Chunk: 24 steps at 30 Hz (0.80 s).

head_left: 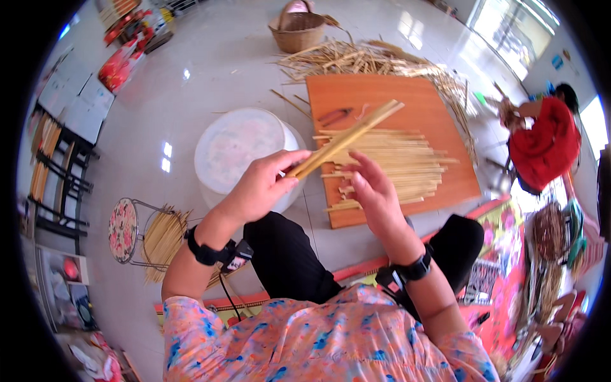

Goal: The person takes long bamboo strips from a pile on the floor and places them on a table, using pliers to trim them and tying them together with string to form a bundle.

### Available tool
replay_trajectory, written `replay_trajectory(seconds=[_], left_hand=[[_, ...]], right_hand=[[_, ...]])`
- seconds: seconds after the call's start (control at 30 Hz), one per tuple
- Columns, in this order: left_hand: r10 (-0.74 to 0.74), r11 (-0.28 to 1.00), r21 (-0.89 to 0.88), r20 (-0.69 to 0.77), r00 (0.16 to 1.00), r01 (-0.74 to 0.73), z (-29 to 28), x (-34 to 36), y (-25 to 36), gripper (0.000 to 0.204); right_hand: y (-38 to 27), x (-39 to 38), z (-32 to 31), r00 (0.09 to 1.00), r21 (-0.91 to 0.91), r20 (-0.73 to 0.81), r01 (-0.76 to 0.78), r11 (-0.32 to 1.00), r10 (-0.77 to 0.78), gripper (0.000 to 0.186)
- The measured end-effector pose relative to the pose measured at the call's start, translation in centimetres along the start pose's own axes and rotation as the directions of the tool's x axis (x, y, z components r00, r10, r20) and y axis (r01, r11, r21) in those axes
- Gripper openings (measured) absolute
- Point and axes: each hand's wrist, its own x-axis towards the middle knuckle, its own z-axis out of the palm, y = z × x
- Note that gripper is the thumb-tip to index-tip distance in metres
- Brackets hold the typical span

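A small bundle of straw-coloured stalks (347, 141) slants up to the right, its lower end gripped between the thumb and fingers of my left hand (262, 184). Beside the bundle, my right hand (375, 191) is raised with fingers apart and nothing in it. Below both hands lies an orange-brown board (382, 95), bearing a spread layer of similar stalks (394, 167). Pliers with dark red handles (335, 116) rest on the board, behind the bundle.
A round white-topped tub (238, 146) stands left of the board. Loose straw (363, 58) and a wicker basket (298, 32) are beyond it. At left, a floral stool (123, 230) stands by more stalks (163, 242). A person in red (545, 146) sits at right.
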Motion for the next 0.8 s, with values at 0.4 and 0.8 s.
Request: replay_trajectory(seconds=[0.4, 0.8], left_hand=[[-0.161, 0.979, -0.11, 0.082, 0.984, 0.169, 7.3, -3.0, 7.5, 0.01], [-0.26, 0.961, -0.022, 0.257, 0.931, 0.275, 11.1, -5.2, 13.3, 0.014]], right_hand=[[-0.8, -5.2, -4.6, 0.993, 0.461, -0.016, 0.113, 0.88, -0.119, 0.02], [-0.4, -10.0, -8.5, 0.988, 0.518, 0.016, 0.125, 0.846, -0.155, 0.028]])
